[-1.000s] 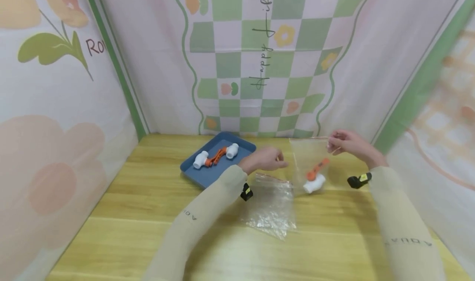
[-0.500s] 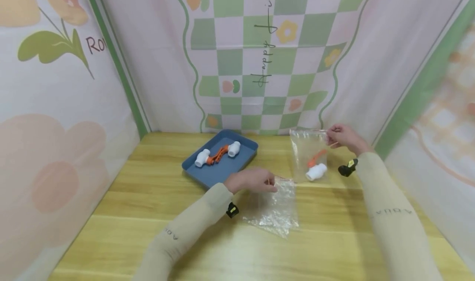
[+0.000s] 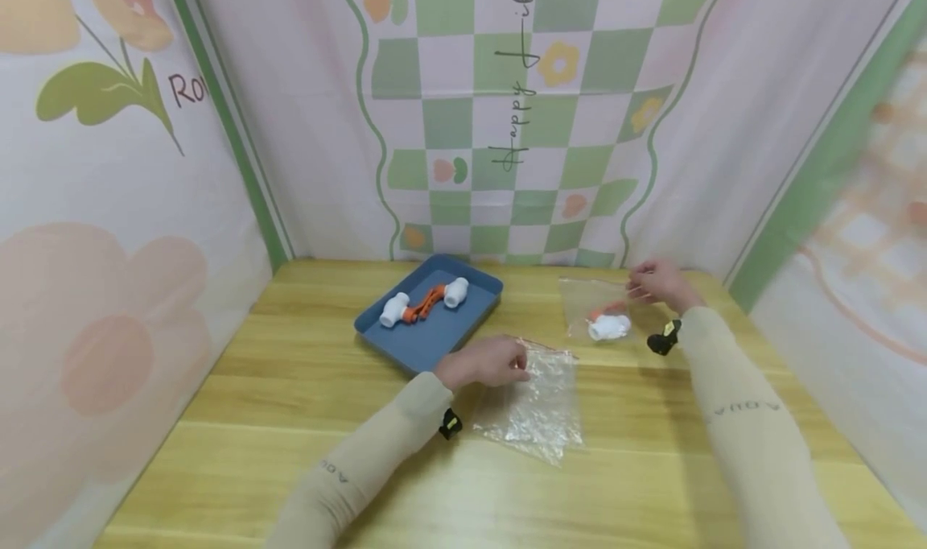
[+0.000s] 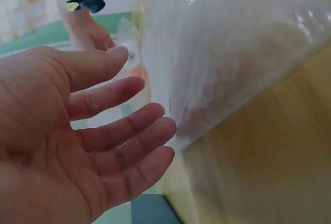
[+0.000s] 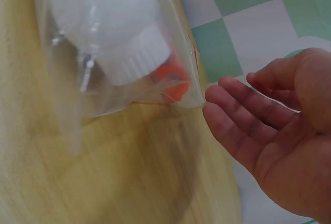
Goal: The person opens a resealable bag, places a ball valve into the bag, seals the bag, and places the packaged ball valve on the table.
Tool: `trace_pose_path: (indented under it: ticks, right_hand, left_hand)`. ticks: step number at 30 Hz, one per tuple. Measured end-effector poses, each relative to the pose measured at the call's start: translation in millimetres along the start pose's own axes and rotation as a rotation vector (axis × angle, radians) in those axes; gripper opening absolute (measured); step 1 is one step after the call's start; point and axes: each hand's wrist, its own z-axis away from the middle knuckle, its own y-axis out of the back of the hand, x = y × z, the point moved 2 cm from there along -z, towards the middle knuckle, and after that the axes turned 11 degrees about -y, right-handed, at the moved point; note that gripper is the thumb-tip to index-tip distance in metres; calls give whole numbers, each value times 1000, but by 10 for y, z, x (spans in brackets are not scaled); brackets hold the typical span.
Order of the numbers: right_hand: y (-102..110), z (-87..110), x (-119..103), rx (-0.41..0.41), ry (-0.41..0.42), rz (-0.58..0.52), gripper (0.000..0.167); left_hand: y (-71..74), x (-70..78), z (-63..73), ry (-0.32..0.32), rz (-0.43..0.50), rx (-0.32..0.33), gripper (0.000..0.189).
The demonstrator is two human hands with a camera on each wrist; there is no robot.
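Note:
My left hand (image 3: 484,361) hovers at the upper edge of some flat, clear zip bags (image 3: 539,408). In the left wrist view its fingers (image 4: 124,131) are spread and loosely bent, holding nothing; whether they touch the plastic I cannot tell. At the back right, another zip bag (image 3: 575,293) with a red seal line lies on the table. Inside it is a white ball valve (image 3: 610,328) with an orange handle. My right hand (image 3: 661,283) is beside that bag's upper right corner. Its fingers (image 5: 243,115) are loosely extended, one fingertip at the corner, not pinching it.
A blue tray (image 3: 413,352) stands left of the flat bags. Two more white valves lie in it, a left one (image 3: 394,310) and a right one (image 3: 455,292), their orange handles meeting. Printed curtains (image 3: 319,130) rise behind the wooden table (image 3: 239,420) and on both sides.
My right hand lowered the bag with the valve onto the table and its fingers loosened. My left hand moved left and towards me, from beside that bag to above the flat bags.

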Motion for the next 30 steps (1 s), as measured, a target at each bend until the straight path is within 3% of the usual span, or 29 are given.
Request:
trace_pose_path:
  ticks: [8,20,26,30]
  right_hand:
    - [-142,45,-81,-11,36,80,41]
    - [-416,323,-399,-14,207,163,33]
    - [-545,547,-579,9,271,179,29]
    - [-616,709,-712,11,315,194,27]
  left_hand:
    - [-73,-117,-87,68,0,58,27]
    - [-113,-188,-214,140,-56,153,33]
    - [-128,-192,-267,182,-116,128,35]
    - [-150,-210,-298,190,-166,99,25]
